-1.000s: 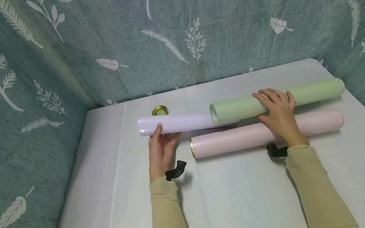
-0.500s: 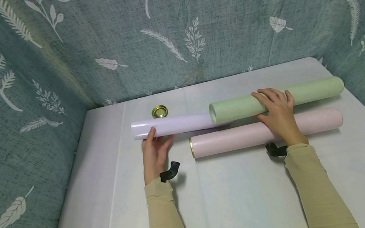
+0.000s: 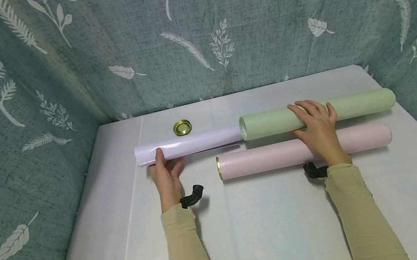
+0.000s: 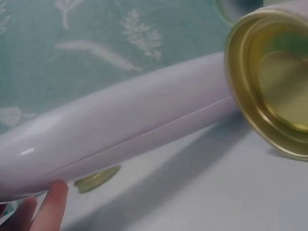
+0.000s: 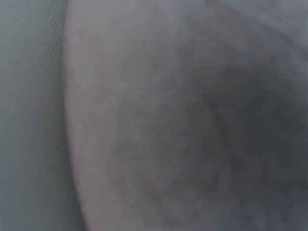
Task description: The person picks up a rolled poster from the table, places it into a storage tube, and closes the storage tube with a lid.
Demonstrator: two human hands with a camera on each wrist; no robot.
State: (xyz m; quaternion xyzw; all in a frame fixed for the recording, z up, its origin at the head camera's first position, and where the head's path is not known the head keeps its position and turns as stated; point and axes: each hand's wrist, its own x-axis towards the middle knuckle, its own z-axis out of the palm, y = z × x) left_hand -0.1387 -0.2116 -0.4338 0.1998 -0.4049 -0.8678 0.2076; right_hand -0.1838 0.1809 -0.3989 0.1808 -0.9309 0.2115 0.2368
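Note:
My left hand (image 3: 167, 183) holds a glossy lilac roll of paper (image 3: 194, 142) near its left end, thumb on top and fingers beneath. A loose paper edge runs along the roll's lower side, and its right end meets the open left end of a pale green tube (image 3: 366, 103). Across the middle of that tube, my right hand (image 3: 319, 129) grips from above. In the left wrist view, fingertips (image 4: 55, 197) touch the roll's underside. Skin fills most of the blurred right wrist view.
A pink tube (image 3: 265, 159) with a gold-rimmed end (image 4: 236, 62) lies in front of the green one, under my right wrist. Behind the roll, a round gold lid (image 3: 182, 127) lies on the white table (image 3: 272, 225). Patterned green fabric (image 3: 199, 42) hangs around the table.
My left hand has moved left with the lilac roll, whose right end has slid left from under the green tube. The gold lid is now uncovered. My right hand has stayed about still.

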